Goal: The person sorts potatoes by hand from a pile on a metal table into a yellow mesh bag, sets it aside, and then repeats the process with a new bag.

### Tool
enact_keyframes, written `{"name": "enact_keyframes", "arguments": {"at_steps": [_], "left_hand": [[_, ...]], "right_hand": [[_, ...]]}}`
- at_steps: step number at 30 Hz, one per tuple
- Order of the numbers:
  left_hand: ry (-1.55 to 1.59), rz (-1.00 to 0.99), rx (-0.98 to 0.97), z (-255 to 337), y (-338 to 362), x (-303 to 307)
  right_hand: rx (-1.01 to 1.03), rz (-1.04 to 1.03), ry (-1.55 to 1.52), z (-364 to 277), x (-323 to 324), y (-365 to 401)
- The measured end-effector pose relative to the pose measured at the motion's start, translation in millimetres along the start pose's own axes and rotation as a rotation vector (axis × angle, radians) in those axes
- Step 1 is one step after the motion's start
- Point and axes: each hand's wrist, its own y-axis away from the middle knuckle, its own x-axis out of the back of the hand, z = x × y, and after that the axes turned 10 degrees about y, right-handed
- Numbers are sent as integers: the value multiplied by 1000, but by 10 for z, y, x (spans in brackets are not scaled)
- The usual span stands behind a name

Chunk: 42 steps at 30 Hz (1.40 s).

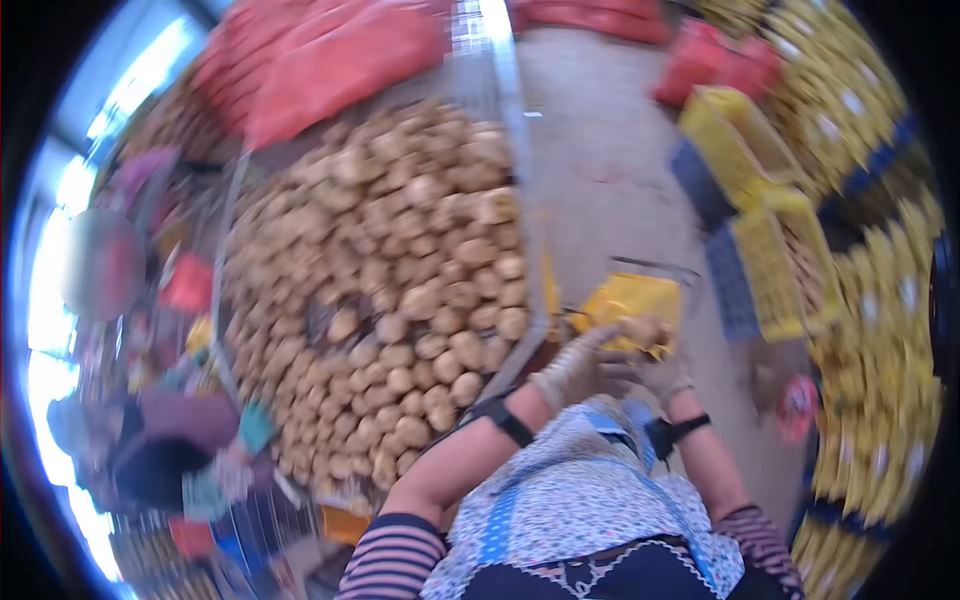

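Observation:
My left hand (572, 372), in a pale glove, reaches forward with its fingers stretched out beside the near edge of a yellow bag (632, 296). My right hand (664, 376), gloved too, is close to it on the right, just below a few potatoes (646, 330) at the bag's near end. Motion smears the right fingers, so I cannot tell whether they grip a potato. A dark thin metal frame (655, 268) runs along the far edge of the bag.
Left of my hands, a metal-edged sorting table (538, 250) bears a big heap of potatoes (400, 270). Yellow-and-blue crates (735, 275) stand right, before stacked yellow bags (880, 370). Red sacks (350, 60) lie at the back. A person (170, 440) works across the table.

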Motion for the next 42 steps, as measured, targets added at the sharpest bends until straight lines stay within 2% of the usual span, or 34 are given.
{"name": "enact_keyframes", "arguments": {"at_steps": [3,4,6,7,8,9,11,13,15,16,17,19,21,22,23,25,26,27,30,32,33,35,37,39,40,41,42], "left_hand": [[-42,56,-232,-61,237,256],[-3,65,-256,-88,360,368],[43,57,-398,-55,702,630],[55,54,-414,-79,858,765],[149,71,-448,-157,1023,936],[242,82,-482,-208,1192,1085],[294,37,-543,-334,1502,1372],[347,-11,-589,-417,1795,1597],[393,-20,-654,-503,2076,1743],[402,73,-672,-525,2181,1839],[415,55,-673,-537,2298,1943],[404,109,-748,-560,2530,2170],[449,48,-789,-592,2757,2406],[484,63,-814,-602,2911,2478],[519,80,-835,-623,3038,2575],[560,25,-882,-652,3213,2812],[552,22,-911,-648,3295,2923],[540,17,-939,-622,3353,3005],[549,19,-959,-444,3494,3117],[511,22,-1012,-264,3538,3211],[516,4,-998,-176,3552,3274],[397,143,-1115,14,3564,3415],[345,292,-1137,271,3623,3400],[35,597,-1246,519,3606,3357],[28,589,-1239,676,3573,3404],[-680,1031,-1403,843,3518,3511],[-1451,1434,-1434,984,3483,3585]], "right_hand": [[-107,825,-79,16,-103,-82],[-141,818,-47,111,-117,-153],[-156,511,162,268,-188,-332],[-165,500,177,326,-397,-400],[-135,329,271,457,-651,-515],[-103,154,364,579,-1044,-615],[-43,82,614,759,-2268,-519],[-64,-93,865,1092,-2890,-708],[269,-463,1258,1668,-3153,-1197],[414,-552,1437,1866,-3407,-1324],[563,-645,1611,2068,-3650,-1456],[736,-679,1926,2516,-3916,-1819],[849,-776,2168,2854,-4133,-2107],[708,-833,2383,2987,-4229,-2253],[695,-846,2400,3077,-4245,-2335],[719,-727,2530,3242,-4276,-2415],[606,-766,2567,3261,-4289,-2508],[584,-789,2593,3275,-4284,-2570],[614,-826,2626,3214,-4305,-2619],[406,-497,1908,3207,-4112,-2776],[402,-482,1927,3104,-4102,-2728],[-330,-224,773,2806,-4128,-2454],[-482,-296,606,2518,-4057,-2128],[-542,-224,434,2394,-4032,-1780],[-548,-224,430,2374,-3944,-1700],[-555,-226,427,2351,-3862,-1630],[-510,-197,520,2312,-3893,-1507]]}}
